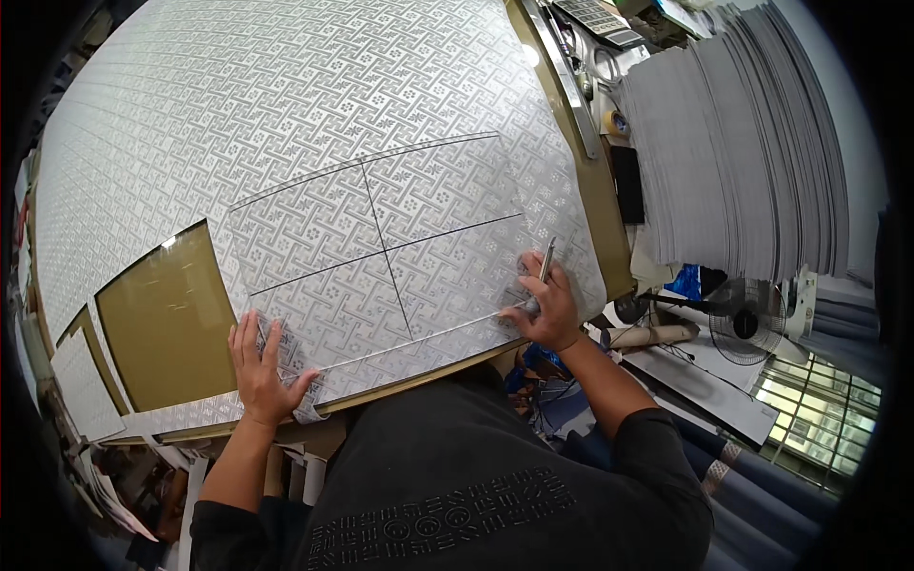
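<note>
A clear template sheet point(314, 228) marked with dark crossing lines lies flat on silver patterned fabric point(286, 86). My left hand point(259, 371) presses on the sheet's near left corner, fingers spread and thumb out. At the near right corner, my right hand point(547, 309) holds a slim silver pen-like tool point(546, 259), whose tip points up and away. Some of its fingers rest on the sheet's edge. Whether the tool is a pen or a knife I cannot make out. A small loose flap of fabric point(309, 413) hangs over the table edge beside my left thumb.
Left of the sheet, a cut-out in the fabric bares the olive tabletop point(167, 319). A long metal ruler point(571, 90) lies along the right edge. Beyond stand a tall stack of grey sheets point(733, 143), a tape roll point(617, 123) and a fan point(746, 324).
</note>
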A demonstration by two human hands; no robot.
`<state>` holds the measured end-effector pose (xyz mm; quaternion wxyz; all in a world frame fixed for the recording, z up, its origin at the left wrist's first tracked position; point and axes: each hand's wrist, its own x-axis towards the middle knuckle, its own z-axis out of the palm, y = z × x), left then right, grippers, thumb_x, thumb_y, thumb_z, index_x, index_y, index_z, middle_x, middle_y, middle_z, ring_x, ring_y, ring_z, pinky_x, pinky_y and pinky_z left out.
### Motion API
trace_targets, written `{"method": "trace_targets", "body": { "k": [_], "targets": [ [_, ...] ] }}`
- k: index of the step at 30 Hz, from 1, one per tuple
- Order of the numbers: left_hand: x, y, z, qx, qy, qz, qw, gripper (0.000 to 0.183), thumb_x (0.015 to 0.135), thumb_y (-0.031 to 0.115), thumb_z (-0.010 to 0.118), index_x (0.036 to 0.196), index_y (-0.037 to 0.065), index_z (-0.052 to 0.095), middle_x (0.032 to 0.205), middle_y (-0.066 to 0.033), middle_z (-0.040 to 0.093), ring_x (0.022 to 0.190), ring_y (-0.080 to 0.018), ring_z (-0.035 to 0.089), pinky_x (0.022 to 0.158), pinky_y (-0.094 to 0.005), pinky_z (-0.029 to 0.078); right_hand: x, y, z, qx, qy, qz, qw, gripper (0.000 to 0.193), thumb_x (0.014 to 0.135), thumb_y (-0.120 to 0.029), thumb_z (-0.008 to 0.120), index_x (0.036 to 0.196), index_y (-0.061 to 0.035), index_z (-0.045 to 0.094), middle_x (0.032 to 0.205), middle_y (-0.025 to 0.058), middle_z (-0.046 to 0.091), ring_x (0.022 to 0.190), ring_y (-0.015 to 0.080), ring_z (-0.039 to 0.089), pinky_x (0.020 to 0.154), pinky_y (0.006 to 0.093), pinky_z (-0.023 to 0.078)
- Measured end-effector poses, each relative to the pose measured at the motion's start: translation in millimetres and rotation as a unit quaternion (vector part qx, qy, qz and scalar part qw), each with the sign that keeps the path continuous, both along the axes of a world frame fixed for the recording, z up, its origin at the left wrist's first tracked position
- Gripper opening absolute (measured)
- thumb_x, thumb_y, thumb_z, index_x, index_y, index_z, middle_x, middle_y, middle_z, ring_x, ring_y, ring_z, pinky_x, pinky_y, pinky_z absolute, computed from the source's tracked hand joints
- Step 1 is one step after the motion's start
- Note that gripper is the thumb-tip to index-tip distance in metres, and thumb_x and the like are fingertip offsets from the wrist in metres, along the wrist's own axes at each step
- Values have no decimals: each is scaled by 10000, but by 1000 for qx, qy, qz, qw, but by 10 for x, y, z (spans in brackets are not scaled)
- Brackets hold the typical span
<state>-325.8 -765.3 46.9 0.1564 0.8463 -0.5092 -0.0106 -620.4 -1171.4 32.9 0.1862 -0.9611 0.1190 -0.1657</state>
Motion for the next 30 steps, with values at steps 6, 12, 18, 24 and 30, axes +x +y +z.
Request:
{"method": "trace_targets", "body": {
  "k": [6,12,18,24,30],
  "targets": [
    [6,-36,-33,3,-13,-6,1000,888,904,653,688,1521,40,513,1589,-299,403,1461,-497,387,1215,-629,277,-39,-22,11,-12,-12,4,1000,583,881,-437,832,1238,-77,544,1450,233,610,1368,446,524,1134,527,428],
    [-9,-26,-36,6,-12,-4,1000,893,905,655,686,1530,43,505,1593,-300,397,1461,-500,384,1214,-630,277,-60,-19,-13,-18,-14,7,1000,569,896,-450,814,1236,-80,546,1449,232,613,1363,442,531,1136,523,428],
    [10,-17,-44,0,-4,-5,1000,892,892,636,712,1528,44,508,1596,-301,392,1466,-500,375,1211,-633,279,-59,-2,-14,-21,-7,5,1000,555,915,-444,795,1249,-79,545,1449,242,607,1353,448,537,1132,525,431],
    [-4,-10,37,10,1,16,1000,885,842,583,787,1496,41,537,1580,-303,405,1448,-505,388,1204,-631,289,-36,-3,-42,-3,-19,18,1000,565,919,-437,793,1270,-71,544,1454,255,595,1343,463,536,1123,536,427],
    [-3,-52,9,-6,23,14,1000,894,792,556,835,1469,44,557,1563,-305,416,1429,-511,401,1199,-632,293,-77,-22,-34,-21,-2,9,1000,574,928,-464,776,1267,-67,538,1462,258,585,1341,467,521,1119,555,415]
  ]
}}
